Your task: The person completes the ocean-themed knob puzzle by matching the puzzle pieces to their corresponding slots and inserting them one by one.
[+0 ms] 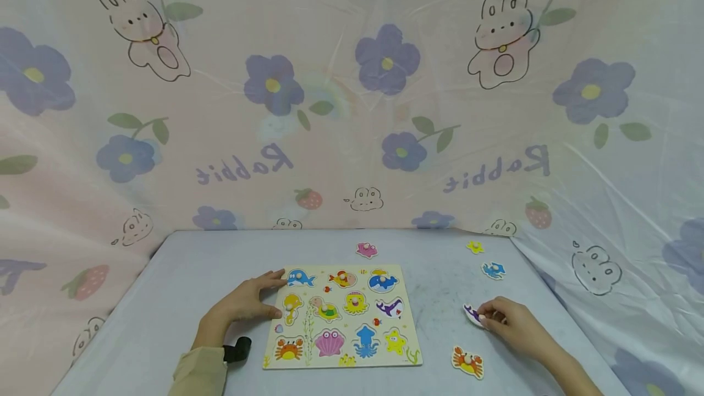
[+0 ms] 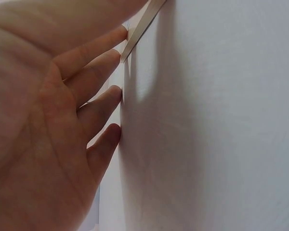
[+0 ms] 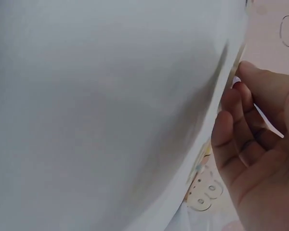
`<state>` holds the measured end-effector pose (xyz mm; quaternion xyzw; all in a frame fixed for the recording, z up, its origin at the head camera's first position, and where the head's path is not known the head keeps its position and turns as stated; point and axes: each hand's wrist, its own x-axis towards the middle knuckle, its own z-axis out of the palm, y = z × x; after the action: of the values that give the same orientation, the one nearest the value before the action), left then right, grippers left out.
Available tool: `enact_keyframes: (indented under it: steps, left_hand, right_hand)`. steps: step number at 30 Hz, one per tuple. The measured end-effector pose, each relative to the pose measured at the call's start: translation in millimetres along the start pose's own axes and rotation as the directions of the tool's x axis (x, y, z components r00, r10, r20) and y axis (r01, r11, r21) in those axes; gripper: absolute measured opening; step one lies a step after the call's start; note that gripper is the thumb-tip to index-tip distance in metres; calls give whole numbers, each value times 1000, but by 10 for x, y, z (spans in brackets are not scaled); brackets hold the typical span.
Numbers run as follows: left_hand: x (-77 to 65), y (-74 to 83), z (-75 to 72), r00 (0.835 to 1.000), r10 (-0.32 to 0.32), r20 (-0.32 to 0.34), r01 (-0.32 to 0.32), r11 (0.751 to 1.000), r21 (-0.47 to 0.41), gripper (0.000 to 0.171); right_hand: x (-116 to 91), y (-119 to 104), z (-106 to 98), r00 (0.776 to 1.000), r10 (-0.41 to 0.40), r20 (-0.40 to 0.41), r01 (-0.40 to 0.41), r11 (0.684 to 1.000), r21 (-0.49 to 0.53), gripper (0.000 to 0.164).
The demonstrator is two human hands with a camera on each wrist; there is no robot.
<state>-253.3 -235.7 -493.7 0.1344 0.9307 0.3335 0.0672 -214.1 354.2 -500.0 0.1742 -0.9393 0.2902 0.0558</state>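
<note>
A wooden sea-animal puzzle board [image 1: 321,272] lies on the table. My left hand [image 1: 244,304] is at its left edge, thumb and fingertips touching the edge, fingers extended and spread. In the left wrist view, the left hand's palm [image 2: 53,125] shows beside the board's thin edge [image 2: 142,26]. Right of the board, my right hand [image 1: 508,322] pinches a purple-and-white sea-animal puzzle piece [image 1: 471,314], tilted near the tabletop. A matching purple picture [image 1: 390,308] shows on the board. The right wrist view has the right hand [image 3: 260,130] with curled fingers; the piece is mostly hidden there.
Loose knobbed pieces lie around: a crab [image 1: 468,362] nearest the right hand, a blue squid [image 1: 493,270], a yellow star [image 1: 475,247] and a pink shell [image 1: 366,250] behind the board. A patterned curtain [image 1: 341,127] hangs at the table's [image 1: 209,255] back.
</note>
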Motion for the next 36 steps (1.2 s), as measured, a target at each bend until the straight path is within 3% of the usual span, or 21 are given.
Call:
enact_keyframes:
  steps: [4,8,19,27,36]
  left_hand:
    - [4,-6,2,1000,3,6,-3,1000,0,77]
    - [14,-16,7,1000,5,8,-5,1000,4,77]
    - [33,-29,16,1000,4,6,-4,1000,2,77]
    - [48,-31,9,1000,7,11,-7,1000,8,77]
    - [28,-23,7,1000,-13,7,13,1000,0,77]
  right_hand:
    - [64,-75,64,992,-93,-83,93,996,6,10]
    - [147,-195,122,985,-135,-107,139,990,30,11]
    - [403,-577,286,985,-168,-28,170,981,89,6]
    - [576,-790,456,986,-154,68,147,985,94,7]
    - [732,-986,666,977,-175,122,164,982,90,10]
